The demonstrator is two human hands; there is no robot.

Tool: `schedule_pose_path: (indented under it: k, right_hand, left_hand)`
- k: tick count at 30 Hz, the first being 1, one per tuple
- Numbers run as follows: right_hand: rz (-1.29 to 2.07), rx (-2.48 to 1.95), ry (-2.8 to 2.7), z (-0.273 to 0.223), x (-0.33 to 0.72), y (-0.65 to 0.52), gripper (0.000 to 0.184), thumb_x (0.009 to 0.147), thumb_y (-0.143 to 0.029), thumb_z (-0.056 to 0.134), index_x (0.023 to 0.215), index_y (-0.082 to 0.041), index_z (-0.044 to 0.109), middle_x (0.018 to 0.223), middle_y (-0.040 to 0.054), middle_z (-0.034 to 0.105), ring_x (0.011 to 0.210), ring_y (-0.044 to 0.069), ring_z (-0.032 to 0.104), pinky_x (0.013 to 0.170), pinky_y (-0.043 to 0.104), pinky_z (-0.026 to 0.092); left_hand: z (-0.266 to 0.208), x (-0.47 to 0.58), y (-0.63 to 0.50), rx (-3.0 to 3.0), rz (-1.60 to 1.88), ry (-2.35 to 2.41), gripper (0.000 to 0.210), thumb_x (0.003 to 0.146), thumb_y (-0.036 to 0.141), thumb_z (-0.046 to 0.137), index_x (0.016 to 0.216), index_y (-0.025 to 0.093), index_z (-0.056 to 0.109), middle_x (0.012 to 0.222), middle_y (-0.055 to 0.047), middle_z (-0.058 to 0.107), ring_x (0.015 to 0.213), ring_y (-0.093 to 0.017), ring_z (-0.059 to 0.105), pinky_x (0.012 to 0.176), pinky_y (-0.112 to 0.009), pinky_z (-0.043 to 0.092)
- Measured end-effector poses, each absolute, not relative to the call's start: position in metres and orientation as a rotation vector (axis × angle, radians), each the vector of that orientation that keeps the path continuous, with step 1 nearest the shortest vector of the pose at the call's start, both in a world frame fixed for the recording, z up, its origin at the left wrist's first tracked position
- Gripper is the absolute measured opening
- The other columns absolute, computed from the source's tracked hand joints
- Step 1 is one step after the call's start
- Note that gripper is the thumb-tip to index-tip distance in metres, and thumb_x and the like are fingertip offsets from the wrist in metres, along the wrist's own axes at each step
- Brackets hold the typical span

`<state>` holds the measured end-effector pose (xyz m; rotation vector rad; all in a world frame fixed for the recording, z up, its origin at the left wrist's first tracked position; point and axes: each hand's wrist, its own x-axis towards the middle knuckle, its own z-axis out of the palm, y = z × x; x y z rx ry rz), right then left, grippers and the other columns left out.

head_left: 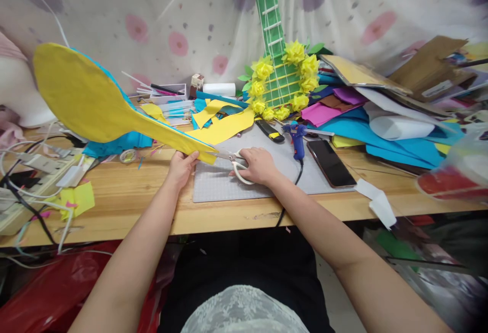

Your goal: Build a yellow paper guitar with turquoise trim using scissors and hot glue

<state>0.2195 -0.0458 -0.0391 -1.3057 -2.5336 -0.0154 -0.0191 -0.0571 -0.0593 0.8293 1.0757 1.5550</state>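
Note:
A large yellow paper cutout [86, 96], shaped like a guitar with a rounded body and long neck, slants up to the left; blue shows along its upper edge. My left hand [181, 169] pinches the neck near its lower end, thumb on top. Fingers of my right hand [259, 165] are in the handles of white-handled scissors [240, 168], and their blades meet the neck's end. How far the blades are apart is hard to see. Both hands are above the front part of a grey cutting mat [209, 188].
A blue glue gun [298, 142], a utility knife [269, 131] and a phone [331, 163] lie to the right. Behind stands a green paper guitar [282, 86] with yellow flowers. Coloured sheets [400, 137] pile up at right; a power strip [38, 180] and cables are at left.

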Motion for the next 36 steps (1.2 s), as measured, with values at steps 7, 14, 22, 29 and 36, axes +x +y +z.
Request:
schedule_pose_path:
  k: [7, 14, 22, 29, 36]
  right_hand:
    - [-0.059, -1.340, -2.512, -0.0395, 0.2186, -0.0464, 0.044, 0.079, -0.059, 0.048, 0.088, -0.018, 0.058, 0.086, 0.0094, 0.067, 0.082, 0.024, 0.058, 0.065, 0.031, 0.027]
    - [-0.042, -1.361, -2.525, -0.0379, 0.2194, -0.0474, 0.043, 0.079, -0.058, 0.048, 0.090, -0.018, 0.058, 0.088, 0.0103, 0.067, 0.083, 0.024, 0.057, 0.065, 0.031, 0.027]
    - [-0.057, -1.380, -2.530, -0.0351, 0.2187, -0.0491, 0.042, 0.080, -0.057, 0.046, 0.090, -0.018, 0.059, 0.087, 0.0099, 0.067, 0.082, 0.023, 0.058, 0.064, 0.031, 0.026]
    - [-0.074, -1.401, -2.521, -0.0362, 0.2172, -0.0498, 0.041, 0.081, -0.055, 0.046, 0.090, -0.018, 0.059, 0.087, 0.0102, 0.067, 0.083, 0.024, 0.058, 0.064, 0.031, 0.026]
    - [-0.088, -1.405, -2.502, -0.0388, 0.2200, -0.0497, 0.043, 0.081, -0.057, 0.044, 0.090, -0.018, 0.059, 0.086, 0.0104, 0.067, 0.083, 0.024, 0.058, 0.064, 0.032, 0.026]
  left_hand:
    - [-0.0597, -0.0186, -0.0576, 0.829, 1.562, 1.086, 0.046, 0.048, 0.029, 0.084, 0.086, 0.018, 0.060, 0.084, -0.003, 0.071, 0.081, -0.017, 0.066, 0.070, -0.027, 0.053]
    - [-0.0611, -0.0188, -0.0571, 0.841, 1.561, 1.110, 0.047, 0.049, 0.029, 0.083, 0.088, 0.018, 0.059, 0.085, -0.003, 0.070, 0.083, -0.018, 0.065, 0.071, -0.028, 0.052]
    - [-0.0601, -0.0176, -0.0577, 0.824, 1.565, 1.104, 0.047, 0.047, 0.029, 0.084, 0.086, 0.018, 0.059, 0.085, -0.003, 0.070, 0.082, -0.017, 0.065, 0.071, -0.028, 0.052]
    - [-0.0615, -0.0183, -0.0572, 0.844, 1.563, 1.106, 0.049, 0.049, 0.030, 0.083, 0.090, 0.018, 0.059, 0.087, -0.004, 0.070, 0.085, -0.019, 0.065, 0.073, -0.030, 0.052]
    - [-0.0626, -0.0190, -0.0569, 0.842, 1.566, 1.093, 0.047, 0.049, 0.030, 0.083, 0.088, 0.018, 0.060, 0.087, -0.004, 0.070, 0.084, -0.019, 0.066, 0.072, -0.029, 0.053]
